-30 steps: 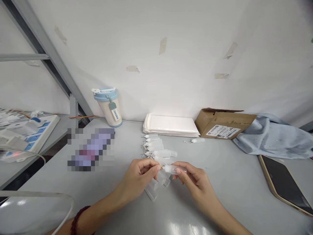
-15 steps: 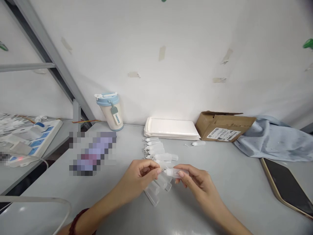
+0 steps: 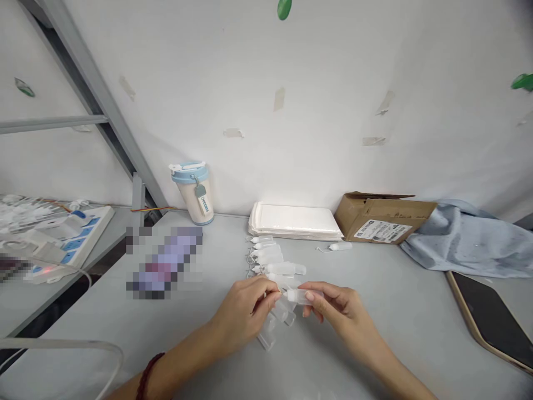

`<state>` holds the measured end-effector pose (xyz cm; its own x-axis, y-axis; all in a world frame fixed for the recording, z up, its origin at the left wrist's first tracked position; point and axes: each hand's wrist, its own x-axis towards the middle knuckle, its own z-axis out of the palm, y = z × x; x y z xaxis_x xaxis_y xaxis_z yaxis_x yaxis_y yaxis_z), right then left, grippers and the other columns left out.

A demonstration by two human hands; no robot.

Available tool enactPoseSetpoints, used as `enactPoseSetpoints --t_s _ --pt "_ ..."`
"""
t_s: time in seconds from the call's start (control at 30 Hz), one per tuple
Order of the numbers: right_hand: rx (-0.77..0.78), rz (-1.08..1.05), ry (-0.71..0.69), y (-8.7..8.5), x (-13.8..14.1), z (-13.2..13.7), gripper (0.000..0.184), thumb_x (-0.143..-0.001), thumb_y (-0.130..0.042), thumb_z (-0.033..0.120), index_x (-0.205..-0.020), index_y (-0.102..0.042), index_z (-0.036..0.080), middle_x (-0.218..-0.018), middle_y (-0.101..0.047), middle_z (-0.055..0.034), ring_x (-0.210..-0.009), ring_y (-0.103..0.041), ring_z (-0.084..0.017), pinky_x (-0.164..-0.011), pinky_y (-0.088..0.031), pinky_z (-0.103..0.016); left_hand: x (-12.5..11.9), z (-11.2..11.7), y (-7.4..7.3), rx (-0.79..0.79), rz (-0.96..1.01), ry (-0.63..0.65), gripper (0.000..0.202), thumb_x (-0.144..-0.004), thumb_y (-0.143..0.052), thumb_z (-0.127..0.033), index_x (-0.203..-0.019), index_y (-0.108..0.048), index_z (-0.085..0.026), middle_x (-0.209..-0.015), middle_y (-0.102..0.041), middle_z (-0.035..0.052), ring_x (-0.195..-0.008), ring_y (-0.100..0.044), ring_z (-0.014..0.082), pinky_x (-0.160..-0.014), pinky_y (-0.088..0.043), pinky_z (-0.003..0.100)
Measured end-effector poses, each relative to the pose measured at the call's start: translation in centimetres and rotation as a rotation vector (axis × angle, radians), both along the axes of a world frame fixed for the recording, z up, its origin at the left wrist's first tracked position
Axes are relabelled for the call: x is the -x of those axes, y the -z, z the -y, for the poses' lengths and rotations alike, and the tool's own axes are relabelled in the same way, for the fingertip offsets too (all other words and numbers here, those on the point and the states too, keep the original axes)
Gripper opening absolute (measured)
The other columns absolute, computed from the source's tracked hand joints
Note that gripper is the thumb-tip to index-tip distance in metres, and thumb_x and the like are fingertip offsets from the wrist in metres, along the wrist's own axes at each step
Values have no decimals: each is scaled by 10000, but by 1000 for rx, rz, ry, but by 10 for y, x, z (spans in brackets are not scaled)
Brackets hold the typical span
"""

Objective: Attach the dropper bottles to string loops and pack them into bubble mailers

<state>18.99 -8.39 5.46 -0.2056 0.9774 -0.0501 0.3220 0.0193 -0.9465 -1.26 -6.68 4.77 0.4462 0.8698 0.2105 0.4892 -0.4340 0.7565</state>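
My right hand (image 3: 337, 308) pinches a small translucent plastic bottle (image 3: 302, 294) lying sideways just above the grey table (image 3: 408, 339). My left hand (image 3: 250, 308) is closed at the bottle's white tip, fingers pinched on its small cap; the cap itself is too small to see clearly. A row of several similar small bottles (image 3: 270, 258) with white caps lies on the table just beyond my hands, and more (image 3: 275, 325) lie under my left fingers. One more small bottle (image 3: 338, 246) lies apart near the cardboard box.
A stack of white trays (image 3: 293, 220) and a brown cardboard box (image 3: 385, 218) stand by the wall. A blue-lidded cup (image 3: 194, 191) is at back left, a light blue cloth (image 3: 470, 241) and a phone (image 3: 491, 316) at right, a power strip (image 3: 62, 236) far left.
The view has shifted slightly, so everything sits a little to the right. Both hands stay together on the small bottle with hardly any movement.
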Motion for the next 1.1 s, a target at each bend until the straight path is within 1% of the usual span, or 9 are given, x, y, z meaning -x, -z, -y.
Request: enactPoseSetpoints --t_s 0.13,0.37,0.5,0.63,0.77,0.83,0.9,0.97,1.1 --pt "-34 0 2 -1 -1 0 376 -828 -512 470 -1015 -685 193 -645 -650 -16 -578 -516 -130 -571 -442 -256 1 -3 5 -84 -66 -14 240 -909 -372 -257 -841 -587 -174 -738 -584 31 -629 -502 132 -601 -375 240" --pt "-107 24 -54 -2 -10 -4 367 -873 -448 453 -1031 -651 191 -693 -653 -14 -633 -554 -134 -592 -459 -250 2 -5 -7 31 23 -50 245 -881 -430 -291 -760 -608 -176 -674 -566 6 -601 -471 122 -561 -353 222" --pt "-307 159 121 -1 -24 -12 333 -861 -462 453 -961 -644 193 -707 -651 -30 -636 -565 -146 -478 -429 -227 9 -14 -15 149 159 -202 250 -846 -477 -344 -719 -600 -167 -664 -569 -2 -631 -494 127 -572 -374 215" --pt "-459 295 302 2 -40 -22 290 -863 -461 433 -907 -634 204 -716 -651 -37 -613 -571 -148 -428 -414 -222 17 -27 -16 184 291 -370 249 -789 -532 -387 -730 -613 -159 -669 -592 4 -628 -521 136 -587 -409 224" --pt "-579 441 338 10 -52 -34 272 -878 -442 410 -904 -617 204 -752 -655 -53 -634 -580 -160 -411 -408 -230 18 -37 -7 188 328 -380 259 -768 -554 -400 -742 -636 -156 -706 -630 19 -677 -556 150 -633 -435 237" --pt "-613 536 313 18 -58 -42 273 -890 -414 395 -930 -607 206 -858 -662 -72 -704 -595 -179 -494 -466 -265 18 -39 -1 176 321 -358 255 -775 -550 -389 -755 -648 -154 -737 -646 26 -715 -570 157 -663 -440 243" --pt "-640 640 260 27 -65 -50 281 -892 -396 379 -985 -597 205 -995 -649 -95 -892 -599 -220 -698 -515 -340 19 -41 5 168 305 -340 250 -782 -546 -377 -783 -660 -154 -769 -661 32 -744 -583 165 -688 -445 249" --pt "-667 759 212 38 -72 -56 351 -893 -366 359 -1130 -553 178 -1124 -611 -129 -1069 -535 -262 -865 -471 -417 19 -43 9 178 293 -333 256 -786 -543 -370 -831 -673 -154 -817 -681 41 -786 -598 178 -723 -454 260" --pt "-537 1027 162 54 -82 -61 490 -898 -325 328 -1367 -336 189 -1415 -385 -117 -1274 -355 -306 -902 -437 -495 20 -44 10 245 286 -367 301 -775 -547 -370 -918 -678 -140 -875 -696 60 -831 -613 199 -740 -470 281"
